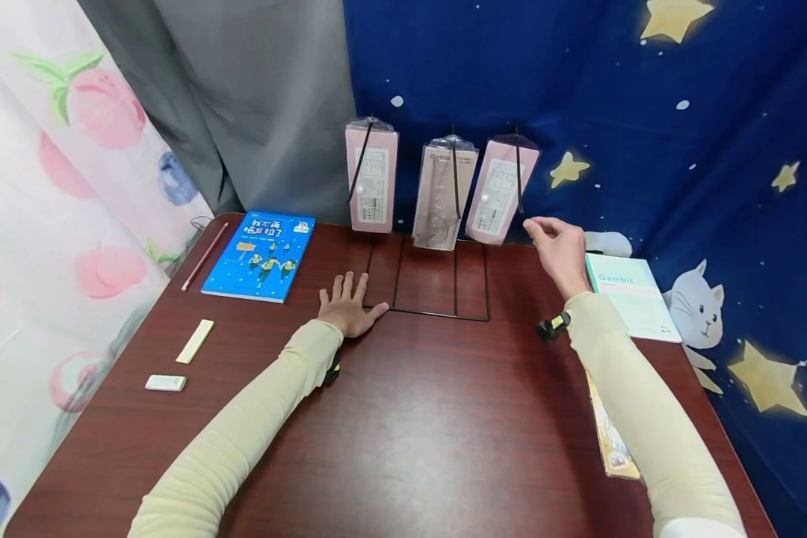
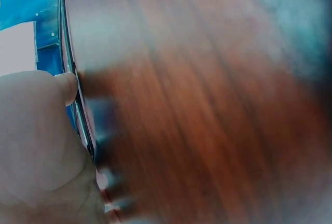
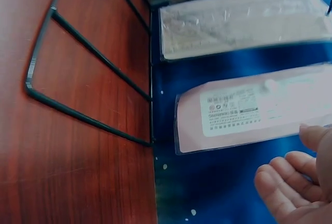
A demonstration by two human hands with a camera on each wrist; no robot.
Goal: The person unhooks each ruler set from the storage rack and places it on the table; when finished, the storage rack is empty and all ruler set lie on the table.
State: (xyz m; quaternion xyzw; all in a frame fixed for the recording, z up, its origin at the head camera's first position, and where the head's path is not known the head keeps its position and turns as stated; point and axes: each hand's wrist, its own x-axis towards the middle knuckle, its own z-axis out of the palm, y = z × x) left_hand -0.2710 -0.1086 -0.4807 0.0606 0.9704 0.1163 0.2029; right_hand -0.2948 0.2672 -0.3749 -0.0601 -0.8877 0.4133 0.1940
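Pale sleeves (image 1: pixel 645 418) lie nearest, reaching up from the lower edge of the head view over the brown table (image 1: pixel 430 418). Left of centre, the left hand (image 1: pixel 347 305) is spread palm-down and grasps nothing; its thumb tip appears to touch the base wire of the black rack (image 1: pixel 440 314) near the front left corner — probably to steady a light frame that carries its load up high.

At upper centre three packs hang from the rack's hooks: the left pack (image 1: pixel 372 175), the middle pack (image 1: pixel 437 205) and the right pack (image 1: pixel 492 198). Their tops sit at the hooks, so each hangs down in front of the blue curtain, the right one tilted.

Right of them is the right hand (image 1: pixel 560 250), near the tip of the right hook (image 1: pixel 518 179). Its fingers are loosely bent with the thumb apart from them in the right wrist view, and no object shows between — a released grip, it seems.

Blue book (image 1: pixel 258 258) and pencil (image 1: pixel 205 256) lie at the left, white book (image 1: pixel 632 295) at the right, perhaps to give the rack the middle
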